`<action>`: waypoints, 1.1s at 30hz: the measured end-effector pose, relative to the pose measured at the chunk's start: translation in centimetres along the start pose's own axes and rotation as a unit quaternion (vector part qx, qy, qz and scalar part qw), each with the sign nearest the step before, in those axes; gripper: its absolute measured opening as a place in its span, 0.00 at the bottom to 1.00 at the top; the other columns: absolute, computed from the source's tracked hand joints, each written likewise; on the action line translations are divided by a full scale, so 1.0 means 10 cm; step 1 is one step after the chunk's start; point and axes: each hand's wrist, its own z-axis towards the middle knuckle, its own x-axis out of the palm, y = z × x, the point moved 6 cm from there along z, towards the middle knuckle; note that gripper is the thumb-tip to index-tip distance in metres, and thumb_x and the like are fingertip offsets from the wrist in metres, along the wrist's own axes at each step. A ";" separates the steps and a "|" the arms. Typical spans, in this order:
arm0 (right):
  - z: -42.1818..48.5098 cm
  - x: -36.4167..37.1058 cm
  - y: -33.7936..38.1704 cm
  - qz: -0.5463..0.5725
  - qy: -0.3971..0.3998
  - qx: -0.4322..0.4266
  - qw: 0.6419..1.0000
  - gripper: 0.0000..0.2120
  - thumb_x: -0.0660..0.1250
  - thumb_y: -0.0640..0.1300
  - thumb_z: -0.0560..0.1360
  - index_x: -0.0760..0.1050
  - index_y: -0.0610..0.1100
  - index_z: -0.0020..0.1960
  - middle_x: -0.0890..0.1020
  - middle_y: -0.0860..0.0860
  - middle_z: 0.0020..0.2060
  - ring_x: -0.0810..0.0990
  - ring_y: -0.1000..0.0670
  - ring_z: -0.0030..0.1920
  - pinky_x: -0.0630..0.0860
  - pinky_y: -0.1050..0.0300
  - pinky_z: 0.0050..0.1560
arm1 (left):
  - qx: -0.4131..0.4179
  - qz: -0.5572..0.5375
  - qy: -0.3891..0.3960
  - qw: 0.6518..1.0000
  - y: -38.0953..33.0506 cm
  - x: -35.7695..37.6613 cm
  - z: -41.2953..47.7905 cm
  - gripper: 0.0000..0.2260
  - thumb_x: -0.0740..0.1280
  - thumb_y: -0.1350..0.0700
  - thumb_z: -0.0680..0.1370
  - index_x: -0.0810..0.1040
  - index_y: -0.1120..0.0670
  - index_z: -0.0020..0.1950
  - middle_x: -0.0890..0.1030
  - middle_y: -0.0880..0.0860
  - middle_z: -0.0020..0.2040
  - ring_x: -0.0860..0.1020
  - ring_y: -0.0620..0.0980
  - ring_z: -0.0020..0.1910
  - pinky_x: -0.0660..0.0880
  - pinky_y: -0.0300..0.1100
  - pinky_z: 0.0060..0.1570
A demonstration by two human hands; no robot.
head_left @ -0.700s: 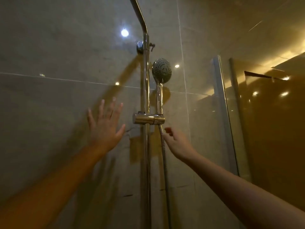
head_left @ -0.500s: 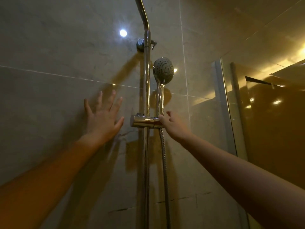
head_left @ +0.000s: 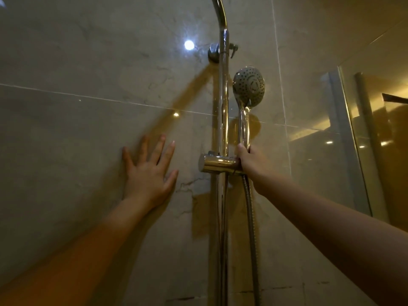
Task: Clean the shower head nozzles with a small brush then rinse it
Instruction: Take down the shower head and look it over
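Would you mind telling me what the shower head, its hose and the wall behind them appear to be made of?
Shower head: chrome-look shell with mirror reflections, plated plastic or metal, hard to tell; matte grey face with dark nozzle dots. Hose: probably spiral-wound metal, ribbed and shiny. Wall: glossy veined tile, ceramic or stone, showing grout lines and lamp reflections.

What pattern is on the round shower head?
The shower head has a grey face dotted with small dark holes, seen in the head view.
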 end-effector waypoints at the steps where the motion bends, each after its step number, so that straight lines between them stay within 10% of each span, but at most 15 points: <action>1: 0.01 0.01 0.01 0.024 -0.015 0.005 1.000 0.17 0.55 0.50 0.82 0.70 0.39 0.62 0.76 0.44 0.48 0.75 0.50 0.43 0.72 0.59 0.41 | -0.001 -0.002 -0.004 1.000 0.00 0.00 0.00 0.31 0.41 0.38 0.74 0.42 0.44 0.76 0.42 0.47 0.77 0.40 0.55 0.76 0.37 0.67 0.67; 10: 0.24 -0.26 0.31 0.177 -0.067 0.029 0.981 0.12 0.57 0.48 0.81 0.67 0.41 0.60 0.75 0.47 0.44 0.76 0.51 0.42 0.77 0.57 0.44 | 0.009 -0.005 -0.017 1.000 0.01 -0.01 0.00 0.30 0.44 0.38 0.76 0.42 0.44 0.76 0.45 0.48 0.78 0.42 0.51 0.77 0.37 0.65 0.68; 24: -0.53 -1.00 -0.18 0.105 -0.061 0.073 0.990 0.14 0.57 0.47 0.82 0.67 0.41 0.63 0.77 0.45 0.50 0.80 0.51 0.43 0.79 0.57 0.42 | 0.012 -0.008 0.024 1.000 -0.04 -0.04 -0.02 0.29 0.50 0.43 0.79 0.44 0.48 0.77 0.43 0.51 0.78 0.41 0.53 0.77 0.42 0.67 0.70; 33: -1.19 -1.21 -0.09 0.019 0.030 0.079 0.996 0.12 0.61 0.49 0.80 0.70 0.42 0.58 0.82 0.45 0.49 0.85 0.50 0.44 0.81 0.56 0.40 | -0.014 -0.413 -0.064 0.909 -0.99 -0.64 -0.93 0.24 0.55 0.49 0.76 0.62 0.50 0.72 0.62 0.51 0.74 0.59 0.49 0.73 0.52 0.60 0.71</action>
